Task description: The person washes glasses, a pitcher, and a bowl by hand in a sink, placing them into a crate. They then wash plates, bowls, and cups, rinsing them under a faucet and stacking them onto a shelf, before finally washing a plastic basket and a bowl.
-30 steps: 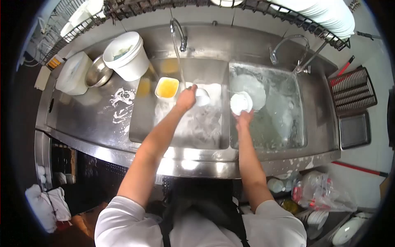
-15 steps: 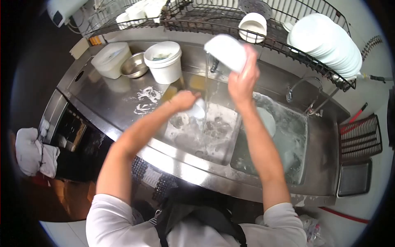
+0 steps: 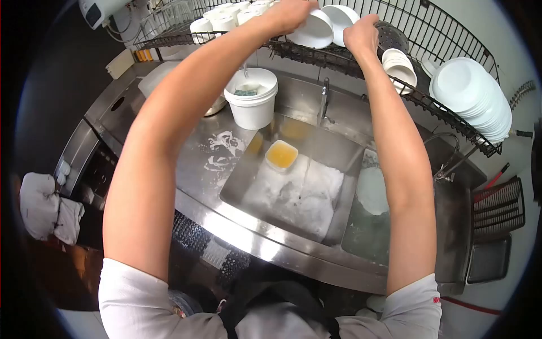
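Observation:
Both my arms reach up to the black wire rack (image 3: 333, 59) above the sink. My left hand (image 3: 291, 16) is closed on a white bowl (image 3: 314, 31) at the rack's middle. Beside it, my right hand (image 3: 362, 35) grips the edge of a second white bowl (image 3: 340, 21). Both bowls are tilted, their rounds facing me. Below, a square container with yellow contents (image 3: 282, 155) sits in the left basin (image 3: 237, 192), next to white foam.
White cups (image 3: 223, 21) stand on the rack's left, small bowls (image 3: 400, 70) and stacked plates (image 3: 471, 93) on its right. A white bucket (image 3: 252, 104) is left of the faucet (image 3: 324, 101). The right basin (image 3: 361, 234) holds water and a submerged white dish (image 3: 372, 192).
Both hands have moved up from the sink to the rack with the white dishes. The faucet's stream has stopped, and the yellow-filled container now shows in the left basin.

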Demonstrator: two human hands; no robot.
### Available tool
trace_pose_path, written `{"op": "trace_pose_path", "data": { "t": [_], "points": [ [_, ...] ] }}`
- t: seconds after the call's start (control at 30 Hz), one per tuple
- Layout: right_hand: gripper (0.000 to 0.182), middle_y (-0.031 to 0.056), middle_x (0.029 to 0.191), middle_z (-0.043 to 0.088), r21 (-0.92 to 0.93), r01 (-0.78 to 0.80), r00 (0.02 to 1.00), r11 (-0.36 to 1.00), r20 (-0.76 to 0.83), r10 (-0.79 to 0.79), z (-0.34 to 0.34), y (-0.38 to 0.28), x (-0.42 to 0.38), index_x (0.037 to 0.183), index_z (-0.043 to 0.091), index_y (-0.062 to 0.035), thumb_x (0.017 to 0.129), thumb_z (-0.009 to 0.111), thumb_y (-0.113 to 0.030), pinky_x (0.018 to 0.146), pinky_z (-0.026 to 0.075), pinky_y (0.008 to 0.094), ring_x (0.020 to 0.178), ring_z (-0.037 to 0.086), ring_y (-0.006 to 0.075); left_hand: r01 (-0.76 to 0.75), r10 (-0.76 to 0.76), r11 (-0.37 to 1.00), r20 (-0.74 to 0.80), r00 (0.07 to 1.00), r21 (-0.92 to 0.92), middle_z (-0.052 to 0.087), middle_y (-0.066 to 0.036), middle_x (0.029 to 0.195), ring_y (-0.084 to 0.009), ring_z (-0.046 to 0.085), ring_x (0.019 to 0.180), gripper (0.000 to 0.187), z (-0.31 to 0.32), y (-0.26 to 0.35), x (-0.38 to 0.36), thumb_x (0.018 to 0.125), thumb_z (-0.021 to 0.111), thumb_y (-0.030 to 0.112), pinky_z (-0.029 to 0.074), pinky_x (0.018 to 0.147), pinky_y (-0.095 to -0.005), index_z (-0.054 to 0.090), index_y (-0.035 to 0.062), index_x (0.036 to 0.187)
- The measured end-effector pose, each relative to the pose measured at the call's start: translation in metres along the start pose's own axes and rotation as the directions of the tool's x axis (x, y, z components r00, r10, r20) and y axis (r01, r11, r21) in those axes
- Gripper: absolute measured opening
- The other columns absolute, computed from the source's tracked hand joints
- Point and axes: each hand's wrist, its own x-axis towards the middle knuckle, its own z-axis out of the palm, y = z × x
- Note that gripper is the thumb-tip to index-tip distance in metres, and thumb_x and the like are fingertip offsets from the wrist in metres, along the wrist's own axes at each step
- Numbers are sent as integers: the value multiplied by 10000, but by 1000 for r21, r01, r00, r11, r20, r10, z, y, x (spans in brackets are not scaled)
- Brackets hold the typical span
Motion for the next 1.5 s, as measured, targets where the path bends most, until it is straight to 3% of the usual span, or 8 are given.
{"op": "trace_pose_path", "data": {
  "t": [0.43,0.6,0.67,1.0,1.23,1.33,1.43,1.5],
  "points": [
    [504,90,1079,574,390,-533,687,751,717,115,30,4,28,1207,519,-121,837,590,-455,811,465,337,928,568,178,-166,177,984,-347,921,62,604,-207,855,-341,584,848,187,-29,-36,-70,758,547,97,482,722,-403,595,-8,905],
    [778,166,1177,535,311,-395,813,865,557,171,26,-29,-4,1278,472,-50,791,536,-654,913,405,407,1071,511,258,84,-219,944,-413,884,-319,636,-156,785,-324,618,700,180,-5,-104,-174,788,549,51,480,618,-396,614,43,957],
    [864,186,1226,507,210,-294,868,933,467,169,26,-36,-10,1321,439,-41,771,497,-705,939,384,455,1120,480,312,431,-457,840,-1,890,-330,642,-156,738,-315,620,658,181,40,-149,-201,820,547,166,493,642,-386,640,39,910],
    [676,140,1020,633,80,3,985,997,-170,11,37,-30,-30,1124,553,41,814,587,-559,789,460,309,895,602,186,324,-176,926,538,825,-194,578,-167,1181,-324,553,1093,353,340,-183,-201,743,531,90,427,933,-456,625,79,1082],
    [559,115,949,657,170,-15,981,985,-188,48,36,-30,-33,1048,574,43,829,624,-468,732,468,263,847,621,151,56,-12,998,896,444,-14,618,-147,1121,-290,582,1071,425,307,-174,-149,732,579,149,449,917,-420,608,78,1151],
    [451,122,940,658,224,-16,977,974,-204,63,36,-32,-36,1008,571,43,854,626,-377,712,478,258,826,625,150,41,134,979,772,622,-202,649,-165,1038,-310,614,997,361,315,-175,-180,737,611,220,483,868,-408,653,67,1061],
    [130,239,743,586,289,64,957,955,-291,24,41,-44,-39,892,512,32,767,491,3,694,463,482,724,564,473,105,-63,994,767,639,-5,647,-189,1021,-330,623,951,320,288,-179,-179,772,602,284,500,828,-421,681,48,972],
    [170,223,796,619,380,91,934,921,-354,54,40,-40,-35,877,560,57,789,514,-81,709,476,410,770,598,370,107,-41,992,608,793,-72,650,-213,973,-349,628,905,349,292,-210,-190,789,592,324,502,801,-434,680,27,948]
  ]
}}
